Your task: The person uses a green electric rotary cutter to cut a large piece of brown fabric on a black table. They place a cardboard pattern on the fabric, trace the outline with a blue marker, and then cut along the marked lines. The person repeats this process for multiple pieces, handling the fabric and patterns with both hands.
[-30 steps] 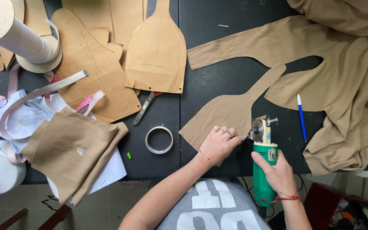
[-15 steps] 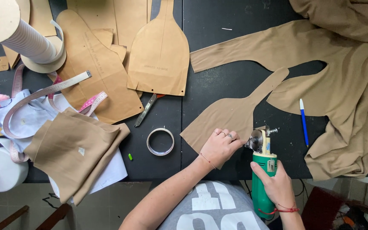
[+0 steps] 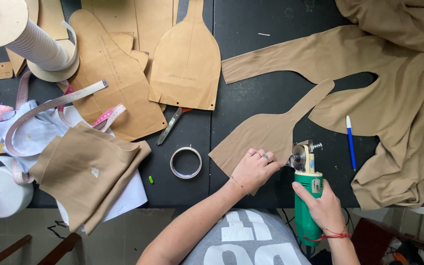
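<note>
My left hand [image 3: 254, 169] lies flat, fingers together, on the near right corner of a tan cut fabric piece [image 3: 266, 130] shaped like a paddle, on the black table [image 3: 271, 93]. My right hand [image 3: 322, 203] grips the green body of a small rotary fabric cutter [image 3: 306, 189]. Its round blade [image 3: 299, 156] sits at the fabric's edge, right beside my left fingertips.
A large tan cloth [image 3: 398, 98] is heaped at the right, a blue pen [image 3: 351, 141] next to it. A tape roll [image 3: 186, 162], scissors [image 3: 172, 125], cardboard patterns [image 3: 187, 59], folded tan pieces [image 3: 87, 172], a measuring tape [image 3: 55, 105] and a thread cone [image 3: 20, 34] lie to the left.
The cutter and my right hand have shifted slightly toward me along the fabric's edge. My left hand stays pressed on the piece.
</note>
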